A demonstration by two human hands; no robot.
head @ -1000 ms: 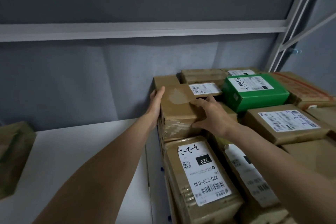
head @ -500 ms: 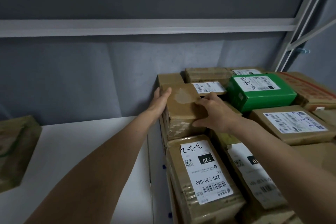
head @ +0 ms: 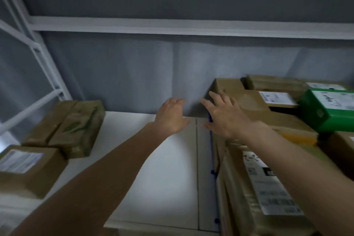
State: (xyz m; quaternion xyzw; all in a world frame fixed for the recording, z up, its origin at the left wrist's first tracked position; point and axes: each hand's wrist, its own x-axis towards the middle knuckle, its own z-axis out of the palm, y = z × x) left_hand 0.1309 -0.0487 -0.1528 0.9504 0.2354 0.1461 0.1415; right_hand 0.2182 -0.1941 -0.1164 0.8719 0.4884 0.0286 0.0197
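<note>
Far left: white steel rack upright (head: pixel 41 59) with a diagonal brace.

Lower left: a labelled carton (head: pixel 24 170) lies on the white shelf board (head: pixel 153 174). Just behind it is a pair of taped brown parcels (head: pixel 67 126), side by side and touching.

Centre: my left hand (head: pixel 171 117) hangs over the back of the shelf board, near the grey wall. Its fingers are loosely curled and it holds nothing. It is apart from every parcel.

Right of centre: my right hand (head: pixel 224 116) is spread wide, fingers straight and splayed, with nothing in its grasp. It sits at the left edge of the stacked goods. Its fingertips overlap the brown carton (head: pixel 251 101) in view, but I cannot tell whether they touch it.

The brown carton lies flat on top of the stack at the back, near the wall, with a white shipping label at its right end.

Right: a green box (head: pixel 329 111) sits just beside that carton. A long carton with a barcode label (head: pixel 268 193) lies in front and lower, partly covered by my right forearm.
</note>
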